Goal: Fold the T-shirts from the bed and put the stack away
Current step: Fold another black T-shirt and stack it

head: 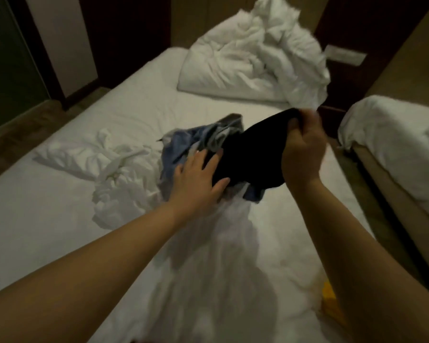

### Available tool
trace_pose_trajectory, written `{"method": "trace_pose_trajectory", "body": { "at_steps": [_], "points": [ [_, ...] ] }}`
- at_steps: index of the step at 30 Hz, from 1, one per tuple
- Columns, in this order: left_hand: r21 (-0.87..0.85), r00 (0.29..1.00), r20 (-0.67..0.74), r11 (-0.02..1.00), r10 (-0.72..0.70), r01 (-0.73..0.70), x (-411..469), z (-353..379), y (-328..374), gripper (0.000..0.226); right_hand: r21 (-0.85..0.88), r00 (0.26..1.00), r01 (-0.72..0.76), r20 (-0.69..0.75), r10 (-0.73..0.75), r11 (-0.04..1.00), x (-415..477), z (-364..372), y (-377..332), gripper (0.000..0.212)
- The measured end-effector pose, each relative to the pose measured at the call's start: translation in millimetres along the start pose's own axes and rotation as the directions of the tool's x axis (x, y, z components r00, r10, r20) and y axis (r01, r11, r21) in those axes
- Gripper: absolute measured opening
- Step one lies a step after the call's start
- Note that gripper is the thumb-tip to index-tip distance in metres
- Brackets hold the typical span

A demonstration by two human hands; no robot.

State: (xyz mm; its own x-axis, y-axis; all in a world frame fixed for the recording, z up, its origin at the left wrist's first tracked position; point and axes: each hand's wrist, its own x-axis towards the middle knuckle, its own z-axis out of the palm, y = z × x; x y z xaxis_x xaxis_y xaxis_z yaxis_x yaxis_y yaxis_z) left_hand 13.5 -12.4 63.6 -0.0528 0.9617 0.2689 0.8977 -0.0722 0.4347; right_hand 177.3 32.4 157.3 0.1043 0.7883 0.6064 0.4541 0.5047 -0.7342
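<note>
Gripping the black T-shirt (253, 154) by a bunched edge in the right hand (305, 149), with fingers (295, 125) curled tight round the cloth, held clear of the bed (60, 219) toward 1 o'clock. Laying the left hand (198, 179) flat against the lower part of that same shirt, fingers straight and spread, clasping nothing. Beneath, at centre, a loose heap: blue garment (181, 149) and grey garment (223, 137), tangled and unfolded. At 6 o'clock a white garment (221, 243) spread rumpled on the sheet; at 9 o'clock a crumpled white cloth (114, 169), kind unclear. Heaped duvet (253, 58) at 12 o'clock. Judged an early stage: no folded piece, no stack in view. Left to do: free the black shirt, flatten, fold, repeat through the heap, then carry the stack away
</note>
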Motion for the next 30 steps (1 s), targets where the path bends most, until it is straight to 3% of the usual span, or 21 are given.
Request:
{"method": "trace_pose_trajectory", "body": {
  "at_steps": [2,6,10,13,16,21,25,30],
  "points": [
    [-0.068,0.997,-0.048,0.996,0.057,-0.060,-1,-24,23,0.067,-0.029,0.996,-0.021,0.091,0.024,0.999,-1,-13,-23,0.011],
    [-0.176,0.987,-0.103,0.975,0.120,-0.137,-10,-67,60,0.070,0.068,0.994,0.101,-0.047,-0.098,0.993,-11,-51,-69,0.015],
    [-0.163,0.978,-0.012,0.965,0.207,-0.206,-27,-101,82,0.077,0.116,0.978,0.174,-0.132,-0.159,0.978,-24,-83,-116,0.012],
    [-0.255,0.955,0.000,0.923,0.297,-0.287,-43,-120,102,0.068,0.112,0.969,0.245,-0.044,-0.242,0.963,-26,-103,-153,0.013],
    [-0.333,0.961,-0.051,0.902,0.273,-0.274,-56,-134,119,0.034,0.101,0.978,0.180,0.089,-0.189,0.978,-27,-119,-175,0.014],
    [-0.450,0.950,0.141,0.873,0.279,-0.189,-72,-157,136,0.014,0.170,0.997,0.033,-0.079,-0.020,0.985,-50,-154,-182,0.015],
    [-0.412,0.885,0.240,0.867,0.399,-0.279,-77,-166,144,0.031,0.240,0.991,0.052,-0.132,-0.020,0.969,-59,-172,-206,0.019],
    [-0.533,0.881,0.275,0.823,0.385,-0.193,-85,-144,147,0.039,0.361,0.996,0.069,-0.078,-0.044,0.930,-56,-200,-218,0.024]
  ]
}}
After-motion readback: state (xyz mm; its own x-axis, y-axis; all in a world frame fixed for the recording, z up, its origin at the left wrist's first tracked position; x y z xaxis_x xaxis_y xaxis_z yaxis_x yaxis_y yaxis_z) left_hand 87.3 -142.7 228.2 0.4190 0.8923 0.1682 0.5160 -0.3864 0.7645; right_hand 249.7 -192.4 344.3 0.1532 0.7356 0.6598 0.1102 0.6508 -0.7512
